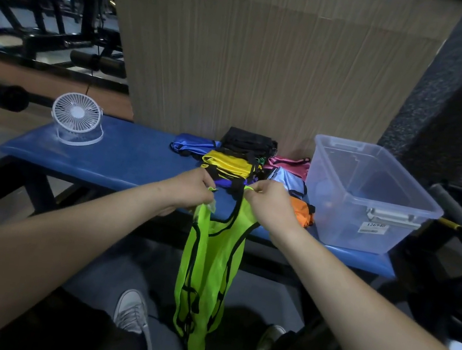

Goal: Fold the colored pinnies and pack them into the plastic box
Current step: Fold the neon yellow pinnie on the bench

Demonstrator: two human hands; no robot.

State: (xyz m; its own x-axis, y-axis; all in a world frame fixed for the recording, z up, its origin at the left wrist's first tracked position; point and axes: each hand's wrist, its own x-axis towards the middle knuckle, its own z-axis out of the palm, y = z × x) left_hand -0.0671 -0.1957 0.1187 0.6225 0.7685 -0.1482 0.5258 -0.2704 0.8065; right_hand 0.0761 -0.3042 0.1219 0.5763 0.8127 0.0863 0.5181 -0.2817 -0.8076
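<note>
Head cam looking down at a blue padded bench [122,156]. Both hands are up in front of it holding a neon green pinny [208,275] by its shoulder straps: the left hand [191,188] has its fingers curled round one strap, and the right hand [269,201] pinches the other between thumb and fingertips. That pinny hangs straight down off the front edge of the bench, between the person's knees, black trim showing along the edges, bottom hem down near the shoes.

Behind the hands there's a messy pile of pinnies [241,161] on the bench: blue, yellow, black, pink, light blue, and an orange one just beside the box. A clear plastic box [372,198] sits on the bench's right end with its lid off and a white label on the front. Over on the left end of the bench stands a small white desk fan [77,118].
</note>
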